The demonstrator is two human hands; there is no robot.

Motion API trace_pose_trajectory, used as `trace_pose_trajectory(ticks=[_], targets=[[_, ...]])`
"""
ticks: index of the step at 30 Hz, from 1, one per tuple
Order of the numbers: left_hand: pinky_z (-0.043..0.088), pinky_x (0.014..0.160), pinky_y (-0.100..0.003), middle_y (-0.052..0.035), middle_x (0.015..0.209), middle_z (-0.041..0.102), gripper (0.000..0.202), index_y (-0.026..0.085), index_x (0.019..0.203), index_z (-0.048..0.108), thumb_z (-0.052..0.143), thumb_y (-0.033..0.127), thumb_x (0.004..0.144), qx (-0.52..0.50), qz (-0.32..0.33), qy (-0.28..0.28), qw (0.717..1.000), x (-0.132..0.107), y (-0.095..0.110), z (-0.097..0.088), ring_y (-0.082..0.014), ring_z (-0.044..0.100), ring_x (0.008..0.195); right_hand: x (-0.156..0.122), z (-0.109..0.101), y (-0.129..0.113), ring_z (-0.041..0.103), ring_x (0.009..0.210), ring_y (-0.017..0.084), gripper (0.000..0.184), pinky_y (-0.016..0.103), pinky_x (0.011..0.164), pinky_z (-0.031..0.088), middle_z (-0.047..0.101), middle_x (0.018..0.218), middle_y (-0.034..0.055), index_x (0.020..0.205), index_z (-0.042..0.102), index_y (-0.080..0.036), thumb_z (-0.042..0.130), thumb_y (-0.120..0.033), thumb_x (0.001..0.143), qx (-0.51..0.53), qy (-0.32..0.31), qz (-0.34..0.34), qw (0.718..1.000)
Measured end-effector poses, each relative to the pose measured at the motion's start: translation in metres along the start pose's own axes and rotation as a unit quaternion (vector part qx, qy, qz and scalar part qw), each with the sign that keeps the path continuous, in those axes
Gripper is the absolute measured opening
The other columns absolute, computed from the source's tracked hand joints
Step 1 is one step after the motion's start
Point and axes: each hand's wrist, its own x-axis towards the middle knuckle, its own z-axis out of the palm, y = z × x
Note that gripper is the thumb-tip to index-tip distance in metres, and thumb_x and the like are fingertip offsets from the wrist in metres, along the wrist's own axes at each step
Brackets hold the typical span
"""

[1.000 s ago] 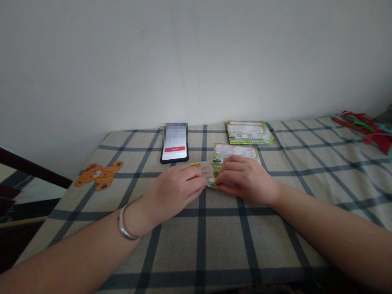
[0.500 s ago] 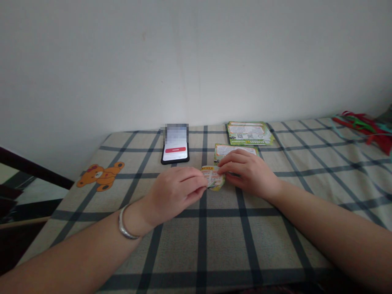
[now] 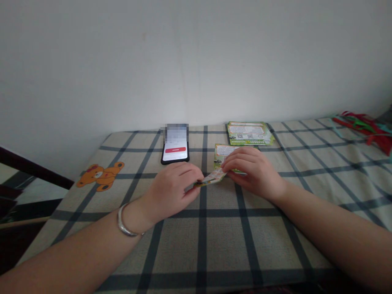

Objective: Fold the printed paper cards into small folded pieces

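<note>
A small green and orange paper card point(image 3: 212, 177) is held just above the checked cloth, nearly edge-on to me. My left hand point(image 3: 171, 190), with a silver bracelet on the wrist, pinches its left end. My right hand point(image 3: 254, 171) pinches its right end with fingers closed. Behind my right hand lies a similar printed card point(image 3: 223, 151), partly covered by the fingers. A stack of the same cards point(image 3: 248, 133) lies further back near the wall.
A black phone point(image 3: 175, 143) with a lit screen lies behind my left hand. An orange bear print point(image 3: 99, 176) marks the checked cloth point(image 3: 214, 237) at the left. Red and green ribbons point(image 3: 364, 126) lie at the far right. A white wall stands behind.
The card has turned from lying face-up to nearly edge-on and stretched out between both hands. My right hand shifted slightly right and back; my left stayed close by.
</note>
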Motion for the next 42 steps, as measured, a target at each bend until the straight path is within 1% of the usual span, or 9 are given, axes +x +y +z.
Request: trace_pose_trajectory(ticks=[7, 11, 20, 24, 26, 28, 30, 37, 42], targets=[[0.048, 0.078, -0.029, -0.0021, 0.089, 0.064, 0.008, 0.017, 0.091, 0.059, 0.052, 0.017, 0.089, -0.076, -0.061, -0.003, 0.995, 0.001, 0.006, -0.002, -0.0153, 0.060, 0.086, -0.002, -0.002, -0.005, 0.058, 0.076, 0.017, 0.008, 0.031, 0.070, 0.045, 0.068, 0.080, 0.0034, 0.093, 0.065, -0.018, 0.060, -0.022, 0.088, -0.021, 0.033, -0.018, 0.999], [0.047, 0.073, -0.028, -0.0022, 0.085, 0.063, 0.017, 0.017, 0.089, 0.059, 0.045, 0.025, 0.094, -0.108, -0.091, -0.009, 0.990, 0.001, 0.004, -0.001, -0.0149, 0.060, 0.082, -0.002, -0.001, -0.006, 0.057, 0.075, 0.018, 0.009, 0.030, 0.067, 0.044, 0.069, 0.081, 0.0031, 0.093, 0.066, -0.020, 0.059, -0.025, 0.089, -0.016, 0.029, -0.001, 0.999], [0.045, 0.061, -0.026, -0.0008, 0.075, 0.060, 0.024, 0.016, 0.082, 0.059, 0.046, 0.031, 0.094, -0.086, -0.131, -0.008, 0.988, 0.002, -0.003, 0.004, -0.0139, 0.057, 0.070, -0.004, 0.009, -0.004, 0.057, 0.074, 0.016, 0.016, 0.028, 0.068, 0.042, 0.065, 0.078, 0.0019, 0.101, 0.066, -0.021, 0.061, -0.028, 0.087, 0.007, 0.011, 0.121, 0.993], [0.049, 0.061, -0.026, -0.0009, 0.082, 0.064, 0.014, 0.017, 0.094, 0.058, 0.051, 0.029, 0.092, -0.125, -0.172, -0.016, 0.977, 0.000, -0.006, 0.009, -0.0138, 0.061, 0.072, -0.005, 0.011, -0.002, 0.055, 0.074, 0.016, 0.017, 0.028, 0.068, 0.042, 0.064, 0.079, 0.0017, 0.100, 0.065, -0.022, 0.063, -0.030, 0.086, 0.014, 0.004, 0.169, 0.986], [0.052, 0.066, -0.028, -0.0024, 0.088, 0.066, 0.019, 0.017, 0.107, 0.054, 0.055, 0.024, 0.089, -0.146, -0.195, -0.001, 0.970, -0.001, -0.006, 0.011, -0.0148, 0.063, 0.077, -0.005, 0.012, -0.001, 0.055, 0.075, 0.016, 0.016, 0.028, 0.068, 0.041, 0.064, 0.080, 0.0014, 0.099, 0.066, -0.023, 0.064, -0.030, 0.085, 0.013, -0.011, 0.191, 0.981], [0.054, 0.079, -0.031, -0.0043, 0.098, 0.066, 0.036, 0.018, 0.121, 0.045, 0.055, 0.019, 0.087, -0.158, -0.186, 0.030, 0.969, -0.002, -0.006, 0.013, -0.0152, 0.064, 0.087, -0.004, 0.013, 0.001, 0.056, 0.074, 0.016, 0.016, 0.028, 0.067, 0.041, 0.065, 0.078, 0.0010, 0.099, 0.067, -0.023, 0.064, -0.031, 0.085, 0.013, -0.032, 0.206, 0.978], [0.054, 0.083, -0.034, -0.0059, 0.104, 0.065, 0.042, 0.018, 0.126, 0.042, 0.055, 0.016, 0.086, -0.139, -0.175, 0.028, 0.974, -0.003, -0.005, 0.014, -0.0158, 0.063, 0.092, -0.004, 0.014, 0.003, 0.056, 0.073, 0.016, 0.017, 0.028, 0.065, 0.041, 0.064, 0.075, 0.0005, 0.100, 0.068, -0.024, 0.064, -0.031, 0.085, 0.019, -0.050, 0.216, 0.975], [0.048, 0.097, -0.044, -0.0086, 0.119, 0.058, 0.035, 0.018, 0.119, 0.053, 0.056, 0.012, 0.084, -0.021, -0.098, -0.004, 0.995, 0.000, -0.001, 0.009, -0.0216, 0.056, 0.109, -0.003, 0.017, 0.006, 0.056, 0.072, 0.015, 0.018, 0.027, 0.063, 0.041, 0.062, 0.073, 0.0006, 0.100, 0.068, -0.024, 0.065, -0.029, 0.083, 0.013, -0.070, 0.217, 0.974], [0.047, 0.096, -0.047, -0.0075, 0.124, 0.058, 0.035, 0.023, 0.122, 0.058, 0.056, 0.018, 0.088, 0.029, -0.001, -0.060, 0.998, 0.001, 0.004, 0.006, -0.0251, 0.052, 0.112, -0.004, 0.019, 0.009, 0.056, 0.069, 0.015, 0.019, 0.027, 0.062, 0.040, 0.062, 0.072, -0.0001, 0.101, 0.067, -0.023, 0.064, -0.031, 0.083, 0.003, -0.070, 0.219, 0.973]])
